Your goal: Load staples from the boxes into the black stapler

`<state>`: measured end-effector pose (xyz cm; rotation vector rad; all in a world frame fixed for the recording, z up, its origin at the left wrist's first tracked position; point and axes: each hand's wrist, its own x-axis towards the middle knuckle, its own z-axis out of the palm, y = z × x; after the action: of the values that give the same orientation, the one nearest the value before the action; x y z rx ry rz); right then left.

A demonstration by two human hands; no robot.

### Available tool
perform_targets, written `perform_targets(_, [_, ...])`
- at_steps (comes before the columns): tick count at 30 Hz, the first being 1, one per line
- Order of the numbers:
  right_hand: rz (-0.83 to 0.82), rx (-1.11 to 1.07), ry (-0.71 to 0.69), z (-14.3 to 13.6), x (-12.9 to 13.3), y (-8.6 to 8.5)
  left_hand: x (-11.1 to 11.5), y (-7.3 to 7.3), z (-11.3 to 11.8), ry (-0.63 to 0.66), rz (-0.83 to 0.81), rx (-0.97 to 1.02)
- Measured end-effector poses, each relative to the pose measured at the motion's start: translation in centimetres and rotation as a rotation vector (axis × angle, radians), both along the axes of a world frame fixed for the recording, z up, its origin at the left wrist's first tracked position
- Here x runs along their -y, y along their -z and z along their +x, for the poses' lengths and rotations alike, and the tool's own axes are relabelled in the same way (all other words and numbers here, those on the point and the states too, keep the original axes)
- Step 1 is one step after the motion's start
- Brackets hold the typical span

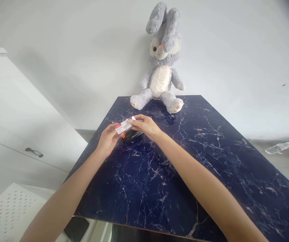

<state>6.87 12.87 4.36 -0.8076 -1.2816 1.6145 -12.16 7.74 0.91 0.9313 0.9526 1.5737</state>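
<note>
A small red and white box (123,126) is held between both hands above the blue marbled table. My left hand (108,138) grips its left end with thumb and fingers. My right hand (144,125) pinches its right end, where a white edge sticks up by the fingertips. Just behind and below the box lies a black object with an orange part (133,134) on the tabletop, partly covered by the box and hands; what it is I cannot make out.
A grey plush rabbit (161,80) sits at the table's (154,188) back edge against the wall. White drawers (20,111) stand at the left, with a perforated white surface (5,211) below. Clear plastic packaging (283,147) lies beyond the right edge.
</note>
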Motion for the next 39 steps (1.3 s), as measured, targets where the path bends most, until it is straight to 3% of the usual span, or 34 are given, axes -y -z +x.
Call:
perform_targets(5, [0.310, 0.374, 0.149, -0.8, 0.3, 0.9, 0.1, 0.1, 0.3, -0.079, 0.064, 0.005])
perform_targets(7, [0.383, 0.424, 0.169, -0.9, 0.4, 1.1, 0.1, 0.1, 0.2, -0.106, 0.084, 0.013])
perform_targets(10, [0.368, 0.383, 0.188, -1.0, 0.3, 1.2, 0.1, 0.0, 0.1, -0.079, 0.086, 0.021])
perform_targets(15, [0.299, 0.298, 0.216, -0.9, 0.1, 0.9, 0.4, 0.2, 0.2, 0.109, 0.085, 0.009])
perform_targets(23, [0.403, 0.340, 0.052, -1.2, 1.1, 0.6, 1.2, -0.6, 0.7, 0.232, 0.179, -0.082])
perform_targets(27, [0.550, 0.445, 0.206, -0.7, 0.7, 0.5, 0.3, -0.5, -0.1, 0.103, 0.220, -0.119])
perform_targets(31, [0.554, 0.725, 0.552, 1.6, -1.0, 1.9, -1.5, 0.5, -3.2, -0.299, 0.179, -0.375])
perform_targets(33, [0.522, 0.822, 0.613, 2.9, -1.8, 3.2, -2.3, 1.1, -4.9, -0.433, 0.155, -0.586])
perform_targets(35, [0.490, 0.889, 0.593, 3.7, -2.3, 4.6, -2.8, 1.8, -6.1, -0.447, 0.127, -0.718])
perform_targets(39, [0.482, 0.989, 0.545, 3.7, -2.5, 6.2, -3.2, 2.7, -6.7, -0.357, 0.082, -0.961])
